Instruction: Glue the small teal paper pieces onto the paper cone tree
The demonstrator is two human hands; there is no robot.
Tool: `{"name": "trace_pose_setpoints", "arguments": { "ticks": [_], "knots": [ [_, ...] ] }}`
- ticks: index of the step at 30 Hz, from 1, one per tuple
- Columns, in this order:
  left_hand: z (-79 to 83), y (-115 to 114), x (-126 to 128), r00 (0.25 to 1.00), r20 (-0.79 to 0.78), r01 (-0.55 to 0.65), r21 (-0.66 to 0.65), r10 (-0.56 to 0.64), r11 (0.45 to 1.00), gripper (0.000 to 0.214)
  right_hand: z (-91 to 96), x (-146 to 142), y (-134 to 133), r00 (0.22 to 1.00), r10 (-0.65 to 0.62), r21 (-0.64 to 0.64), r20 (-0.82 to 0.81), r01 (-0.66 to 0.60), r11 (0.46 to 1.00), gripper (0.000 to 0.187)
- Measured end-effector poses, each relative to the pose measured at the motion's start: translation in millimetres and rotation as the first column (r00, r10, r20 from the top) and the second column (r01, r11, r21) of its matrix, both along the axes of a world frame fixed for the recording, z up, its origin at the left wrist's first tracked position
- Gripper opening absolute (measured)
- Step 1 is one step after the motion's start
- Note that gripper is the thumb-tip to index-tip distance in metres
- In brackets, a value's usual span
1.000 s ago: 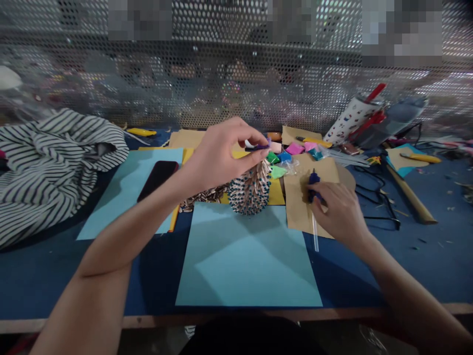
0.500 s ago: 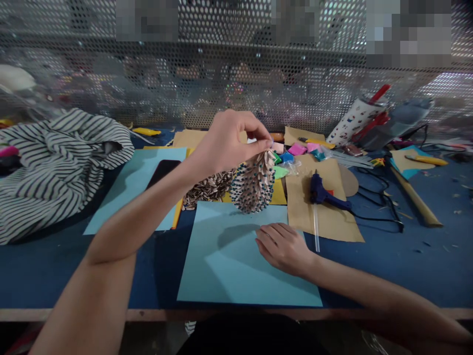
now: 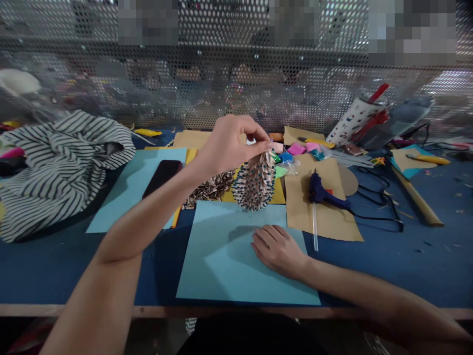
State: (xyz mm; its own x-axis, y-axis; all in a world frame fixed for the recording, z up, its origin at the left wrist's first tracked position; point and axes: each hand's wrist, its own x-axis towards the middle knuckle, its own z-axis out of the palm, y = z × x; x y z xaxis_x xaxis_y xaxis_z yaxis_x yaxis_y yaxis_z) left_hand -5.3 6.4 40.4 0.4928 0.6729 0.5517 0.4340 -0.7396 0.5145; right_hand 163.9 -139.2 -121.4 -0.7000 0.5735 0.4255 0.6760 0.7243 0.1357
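Observation:
My left hand is closed in a pinch on the narrow top of a teardrop-shaped seed-shell ornament. Overlapping pale shells with dark blue tips cover it, and it hangs upright over the far edge of a light blue sheet. On that sheet rests my right hand, palm down, its fingers loosely bent and holding nothing. Behind my left wrist lies a heap of striped seed shells, partly hidden by the arm. A dark blue glue gun with a clear glue stick lies right of the ornament.
A black phone lies on another blue sheet. Striped cloth fills the left side. Brown paper lies under the glue gun, its cable trailing right. Small coloured packets, a patterned cup and a hammer lie beyond.
The ornament has turned slightly in my left hand and still hangs at about the same height. My right hand has shifted very slightly left on the sheet.

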Motion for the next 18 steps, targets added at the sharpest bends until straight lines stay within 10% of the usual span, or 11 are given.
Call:
{"name": "trace_pose_setpoints", "arguments": {
  "ticks": [13,18],
  "knots": [
    [-10.6,-7,1,1.000,-0.015,0.025,0.014,-0.025,1.000,0.013,5.4,-1,0,1.000,-0.014,-0.006,0.003,0.014,1.000,0.010],
    [-14.6,-18,-30,0.984,0.113,-0.142,0.029,0.138,0.989,0.018,4.6,0,0,1.000,-0.011,-0.004,-0.005,0.011,1.000,0.013]
  ]
}}
